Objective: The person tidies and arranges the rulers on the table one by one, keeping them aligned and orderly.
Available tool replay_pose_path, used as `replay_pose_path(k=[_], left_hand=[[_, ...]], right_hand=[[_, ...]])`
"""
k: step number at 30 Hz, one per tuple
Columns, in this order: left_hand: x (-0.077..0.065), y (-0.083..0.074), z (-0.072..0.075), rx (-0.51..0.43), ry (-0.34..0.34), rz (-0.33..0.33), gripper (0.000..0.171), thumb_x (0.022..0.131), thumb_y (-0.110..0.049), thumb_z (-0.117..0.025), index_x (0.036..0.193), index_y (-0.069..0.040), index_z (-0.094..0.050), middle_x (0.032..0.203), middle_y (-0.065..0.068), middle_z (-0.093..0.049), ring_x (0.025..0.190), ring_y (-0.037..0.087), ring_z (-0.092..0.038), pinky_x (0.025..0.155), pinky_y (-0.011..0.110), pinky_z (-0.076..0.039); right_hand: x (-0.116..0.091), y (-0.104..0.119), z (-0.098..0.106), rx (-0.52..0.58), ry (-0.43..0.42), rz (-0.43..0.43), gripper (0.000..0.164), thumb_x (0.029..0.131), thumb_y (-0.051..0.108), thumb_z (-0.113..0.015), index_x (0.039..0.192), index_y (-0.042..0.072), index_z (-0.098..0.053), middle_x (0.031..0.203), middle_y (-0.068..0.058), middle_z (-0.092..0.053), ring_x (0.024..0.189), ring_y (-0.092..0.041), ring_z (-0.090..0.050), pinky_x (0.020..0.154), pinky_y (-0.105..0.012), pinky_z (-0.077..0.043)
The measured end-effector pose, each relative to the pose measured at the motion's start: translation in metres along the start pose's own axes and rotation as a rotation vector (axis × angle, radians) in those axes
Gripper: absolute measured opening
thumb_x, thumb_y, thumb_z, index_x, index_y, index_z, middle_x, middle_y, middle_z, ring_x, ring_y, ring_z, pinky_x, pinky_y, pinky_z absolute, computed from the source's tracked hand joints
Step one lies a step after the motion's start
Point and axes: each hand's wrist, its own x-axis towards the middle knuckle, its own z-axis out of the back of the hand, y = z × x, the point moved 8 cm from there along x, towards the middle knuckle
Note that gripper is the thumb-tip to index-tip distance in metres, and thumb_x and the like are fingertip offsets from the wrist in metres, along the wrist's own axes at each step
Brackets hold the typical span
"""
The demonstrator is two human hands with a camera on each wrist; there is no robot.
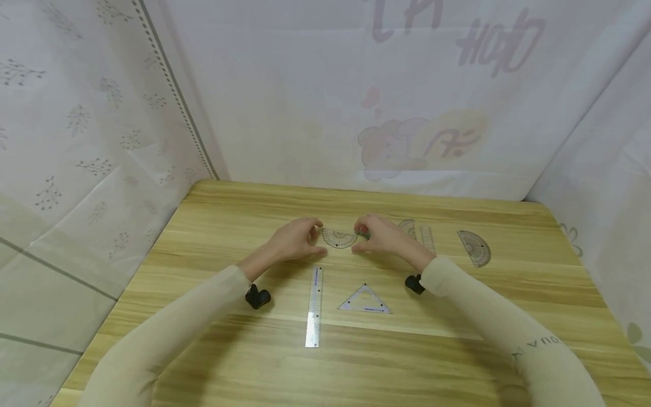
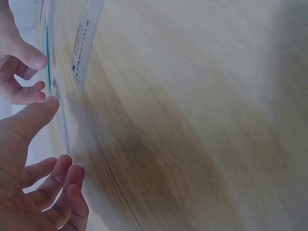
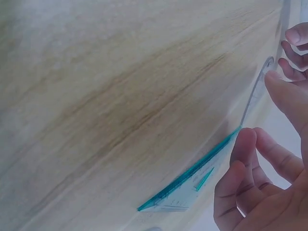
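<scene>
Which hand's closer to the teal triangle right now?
Right. The right hand is close by one corner of the teal triangle; the left hand is farther left, beyond the clear protractor.

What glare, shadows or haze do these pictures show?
Head view: glare whitens the lower end of the long ruler, and a soft shadow lies on the table beside the left sleeve. Left wrist view: the table looks hazy, with a dim patch at upper right. Right wrist view: also hazy, darker at the upper left corner.
</scene>
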Motion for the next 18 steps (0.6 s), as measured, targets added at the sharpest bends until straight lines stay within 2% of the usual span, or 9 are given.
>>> replay_pose_path(k=[7, 18], left_hand=[[0.004, -0.004, -0.001, 0.005, 0.013, 0.018, 0.070, 0.082, -0.040, -0.086, 0.134, -0.002, -0.059, 0.111, 0.007, -0.065, 0.095, 0.021, -0.061, 0.079, 0.038, -0.052], [0.007, -0.006, -0.002, 0.025, 0.016, 0.028, 0.065, 0.082, -0.040, -0.087, 0.127, -0.001, -0.063, 0.107, 0.006, -0.063, 0.092, 0.019, -0.059, 0.078, 0.036, -0.051]], right_hand=[[0.007, -0.002, -0.003, -0.023, -0.002, 0.012, 0.048, 0.085, 0.034, -0.086, 0.119, 0.004, -0.068, 0.114, -0.007, -0.063, 0.108, -0.025, -0.059, 0.095, -0.042, -0.048], [0.016, -0.003, -0.005, -0.010, 0.007, 0.050, 0.042, 0.083, 0.026, -0.088, 0.112, 0.002, -0.070, 0.108, -0.008, -0.063, 0.102, -0.026, -0.059, 0.091, -0.040, -0.050]])
